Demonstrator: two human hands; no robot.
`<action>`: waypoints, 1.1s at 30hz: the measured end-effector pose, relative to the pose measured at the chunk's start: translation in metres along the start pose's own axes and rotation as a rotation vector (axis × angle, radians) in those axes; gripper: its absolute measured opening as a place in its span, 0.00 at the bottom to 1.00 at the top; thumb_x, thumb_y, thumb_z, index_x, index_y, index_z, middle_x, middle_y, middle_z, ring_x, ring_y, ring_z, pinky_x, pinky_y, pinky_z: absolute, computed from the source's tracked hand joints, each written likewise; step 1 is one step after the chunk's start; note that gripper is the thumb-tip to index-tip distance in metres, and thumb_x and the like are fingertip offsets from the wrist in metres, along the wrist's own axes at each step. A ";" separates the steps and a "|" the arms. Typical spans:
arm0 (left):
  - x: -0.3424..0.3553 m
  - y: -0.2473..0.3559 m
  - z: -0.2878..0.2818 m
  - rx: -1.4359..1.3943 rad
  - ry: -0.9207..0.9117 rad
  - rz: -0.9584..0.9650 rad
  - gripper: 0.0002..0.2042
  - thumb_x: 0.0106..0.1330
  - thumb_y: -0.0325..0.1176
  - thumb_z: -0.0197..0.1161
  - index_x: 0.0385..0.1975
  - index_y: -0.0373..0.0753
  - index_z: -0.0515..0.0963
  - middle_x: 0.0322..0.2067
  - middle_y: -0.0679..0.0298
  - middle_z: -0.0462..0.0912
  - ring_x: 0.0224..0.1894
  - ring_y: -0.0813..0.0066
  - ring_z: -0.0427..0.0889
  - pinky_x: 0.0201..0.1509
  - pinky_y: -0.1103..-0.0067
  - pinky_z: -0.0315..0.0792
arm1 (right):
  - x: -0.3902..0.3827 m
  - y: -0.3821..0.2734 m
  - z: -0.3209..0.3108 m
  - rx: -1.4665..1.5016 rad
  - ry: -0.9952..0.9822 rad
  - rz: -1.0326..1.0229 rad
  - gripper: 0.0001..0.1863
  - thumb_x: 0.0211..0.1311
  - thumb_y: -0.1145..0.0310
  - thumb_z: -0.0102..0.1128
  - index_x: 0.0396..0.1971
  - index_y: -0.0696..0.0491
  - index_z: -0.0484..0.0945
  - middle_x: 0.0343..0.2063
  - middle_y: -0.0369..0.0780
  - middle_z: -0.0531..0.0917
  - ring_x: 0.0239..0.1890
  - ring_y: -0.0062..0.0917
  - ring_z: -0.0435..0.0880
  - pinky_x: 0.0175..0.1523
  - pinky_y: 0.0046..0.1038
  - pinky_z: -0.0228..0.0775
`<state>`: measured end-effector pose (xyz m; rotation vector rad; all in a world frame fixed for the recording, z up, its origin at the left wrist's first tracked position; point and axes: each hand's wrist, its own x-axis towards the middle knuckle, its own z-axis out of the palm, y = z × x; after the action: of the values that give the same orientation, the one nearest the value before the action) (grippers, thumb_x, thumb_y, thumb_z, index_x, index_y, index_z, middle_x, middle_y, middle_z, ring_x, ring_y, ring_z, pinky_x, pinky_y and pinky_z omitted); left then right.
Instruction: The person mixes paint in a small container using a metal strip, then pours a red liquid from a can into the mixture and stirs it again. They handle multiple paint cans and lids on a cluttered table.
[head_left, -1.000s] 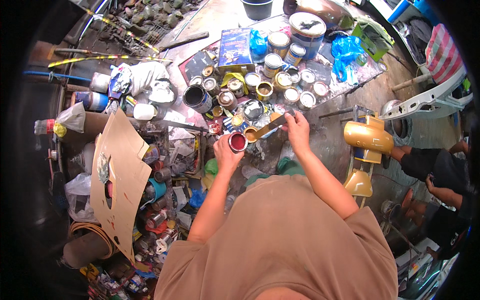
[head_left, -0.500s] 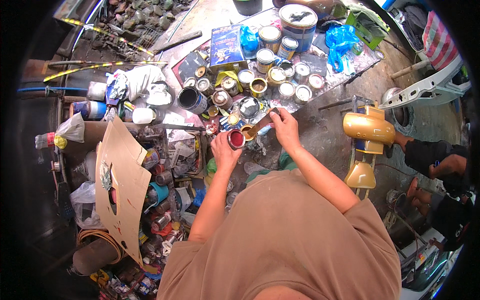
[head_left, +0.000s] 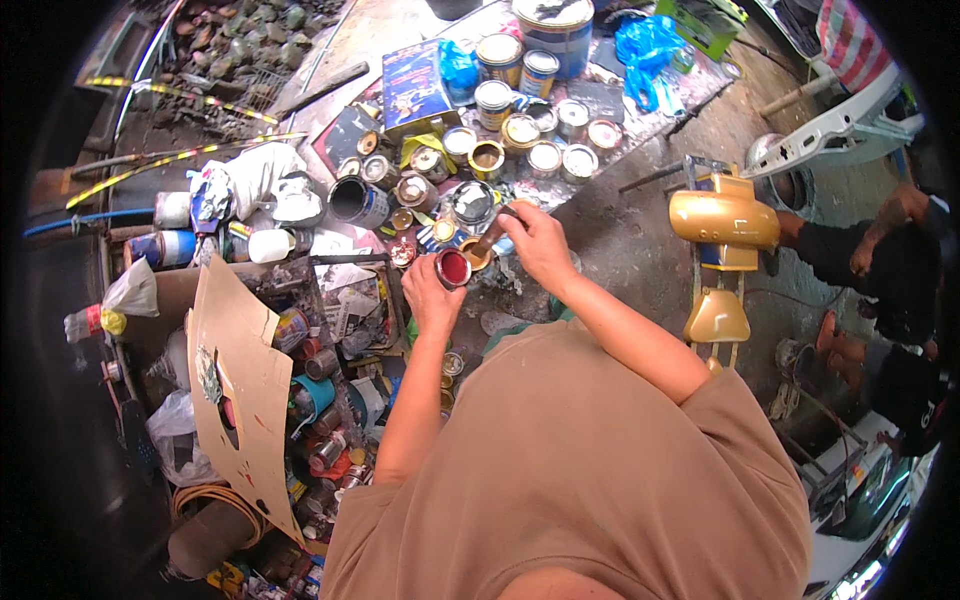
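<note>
My left hand (head_left: 430, 297) is wrapped round a small open can of dark red paint (head_left: 454, 267), its mouth facing up. In my right hand (head_left: 536, 245) is the upper end of a flat brown stirring stick (head_left: 491, 236). The stick slants down to the left into an open can of ochre paint (head_left: 480, 260), just right of the red one; its lower tip is hard to make out. Right behind these stands a larger round can with a dark, glossy top (head_left: 472, 203).
Several paint cans crowd the table beyond my hands, among them a large can (head_left: 562, 45) and a blue rectangular tin (head_left: 415, 88). A cut cardboard sheet (head_left: 235, 390) leans at left. Gold-painted parts (head_left: 722, 220) rest on a stand at right, near another person's arm (head_left: 890, 225).
My right hand has come lower and the stick now stands steeper, with its lower end in the ochre can. My left hand keeps hold of the red paint can. The whole view has shifted slightly.
</note>
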<state>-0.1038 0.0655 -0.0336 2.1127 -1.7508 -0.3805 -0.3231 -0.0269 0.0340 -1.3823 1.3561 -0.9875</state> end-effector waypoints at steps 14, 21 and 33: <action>0.007 0.004 -0.008 0.057 0.006 0.067 0.41 0.40 0.29 0.80 0.61 0.39 0.72 0.59 0.54 0.74 0.63 0.45 0.70 0.69 0.55 0.65 | -0.006 -0.006 0.005 -0.129 -0.129 -0.319 0.10 0.71 0.67 0.64 0.45 0.57 0.84 0.39 0.46 0.87 0.42 0.43 0.87 0.47 0.38 0.78; 0.010 0.004 -0.008 0.064 0.043 0.133 0.40 0.40 0.28 0.80 0.60 0.38 0.72 0.58 0.52 0.76 0.60 0.45 0.71 0.67 0.55 0.66 | -0.006 -0.007 0.004 -0.134 -0.142 -0.345 0.10 0.69 0.69 0.65 0.45 0.56 0.85 0.39 0.45 0.87 0.42 0.42 0.87 0.47 0.38 0.79; 0.008 0.003 -0.011 0.073 0.048 0.152 0.39 0.43 0.29 0.79 0.61 0.38 0.72 0.59 0.51 0.75 0.62 0.44 0.70 0.69 0.55 0.65 | -0.008 -0.013 0.001 -0.129 -0.136 -0.377 0.09 0.68 0.70 0.66 0.43 0.57 0.84 0.38 0.46 0.87 0.42 0.43 0.87 0.46 0.39 0.79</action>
<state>-0.1000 0.0582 -0.0226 2.0029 -1.9093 -0.2253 -0.3196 -0.0193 0.0465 -1.8141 1.0947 -1.0384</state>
